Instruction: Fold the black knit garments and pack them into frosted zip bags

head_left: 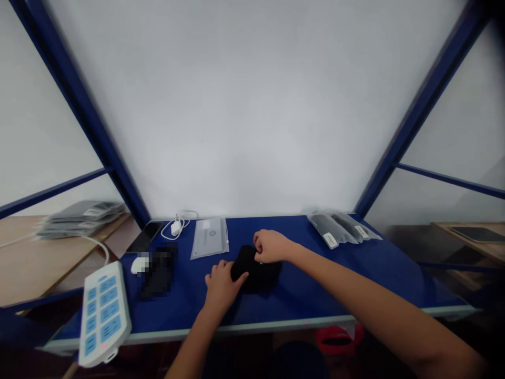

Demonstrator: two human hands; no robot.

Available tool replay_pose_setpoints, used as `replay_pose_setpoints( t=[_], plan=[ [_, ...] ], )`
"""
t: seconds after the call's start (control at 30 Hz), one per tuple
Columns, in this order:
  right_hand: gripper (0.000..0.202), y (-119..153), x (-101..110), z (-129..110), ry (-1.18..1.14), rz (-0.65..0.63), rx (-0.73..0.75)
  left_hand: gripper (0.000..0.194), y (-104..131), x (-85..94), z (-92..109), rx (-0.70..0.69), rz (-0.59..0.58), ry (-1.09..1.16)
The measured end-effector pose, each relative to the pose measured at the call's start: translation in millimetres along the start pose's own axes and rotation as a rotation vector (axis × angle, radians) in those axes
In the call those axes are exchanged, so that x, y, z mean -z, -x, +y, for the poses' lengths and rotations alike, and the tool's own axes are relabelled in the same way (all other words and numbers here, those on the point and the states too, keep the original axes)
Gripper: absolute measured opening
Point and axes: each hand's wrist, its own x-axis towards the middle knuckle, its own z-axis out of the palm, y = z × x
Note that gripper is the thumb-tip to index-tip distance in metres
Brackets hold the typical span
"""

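A bunched black cloth item [262,276] lies on the blue table [311,287], near the middle. My left hand [223,283] rests on its left side, fingers apart, with the thumb over the cloth. At the top of the cloth my right hand [270,246] is closed, its fingers pinched on the fabric. A small white mark shows beside the right fingertips. Behind my left hand lies a flat translucent zip bag [210,238] with print on it.
Bagged dark items with white labels [335,229] lie at the back right. A white power strip [105,313], a phone [145,238], a white charger with cable [176,227] and a blurred dark object [158,271] are on the left. More bags [81,217] are stacked beyond.
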Motion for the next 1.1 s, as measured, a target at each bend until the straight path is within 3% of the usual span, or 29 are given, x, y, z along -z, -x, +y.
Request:
replay_pose_setpoints(
  t=[0.07, 0.1, 0.17, 0.27, 0.37, 0.47, 0.53, 0.63, 0.73, 0.87, 0.97, 1.03, 1.1],
  plan=[
    [0.034, -8.8, 1.0, -0.1, -0.122, 0.068, 0.11, 0.038, -8.9, -4.2, -0.7, -0.048, -0.097, 0.04],
    [0.046, -13.0, 0.8, 3.0, -0.192, 0.039, 0.142, 0.038, -13.6, -5.2, -0.7, -0.074, -0.13, 0.095],
    [0.063, -19.5, 0.1, 13.6, -0.304, -0.154, 0.109, 0.041, -24.4, -4.7, -0.7, -0.116, -0.212, 0.238],
    [0.063, -21.6, -1.2, 31.8, -0.378, -0.429, -0.036, 0.052, -44.1, -0.1, -0.8, -0.137, -0.373, 0.418],
    [0.052, -15.1, -2.7, 42.1, -0.415, -0.461, -0.077, 0.062, -64.8, 6.4, 3.5, -0.154, -0.527, 0.397],
    [0.04, -4.9, -2.2, 43.4, -0.436, -0.372, -0.082, 0.046, -81.1, 14.6, 15.9, -0.234, -0.609, 0.298],
    [0.036, 3.4, -0.8, 41.1, -0.414, -0.22, -0.092, 0.029, -85.7, 20.3, 26.6, -0.275, -0.568, 0.27],
    [0.033, 21.6, -3.6, 33.5, -0.351, 0.094, -0.101, 0.025, -78.5, 24.3, 36.9, -0.394, -0.339, 0.248],
    [0.034, 48.0, -21.9, 20.6, -0.267, 0.296, -0.061, 0.036, -56.9, 15.7, 31.1, -0.647, -0.145, 0.178],
    [0.039, 84.3, -62.5, 1.7, -0.165, 0.347, -0.008, 0.054, -27.5, -5.1, 4.6, -0.83, -0.166, 0.051],
    [0.038, 99.9, -84.7, -7.2, -0.118, 0.351, 0.001, 0.063, -18.5, -6.1, -8.5, -0.867, -0.219, 0.027],
    [0.039, 103.2, -92.3, -10.2, -0.064, 0.367, 0.017, 0.058, -18.7, 1.0, -8.3, -0.875, -0.228, 0.039],
    [0.037, 102.5, -96.1, -10.9, -0.001, 0.387, 0.045, 0.039, -21.9, 7.2, -3.2, -0.861, -0.182, 0.06]
  ],
)
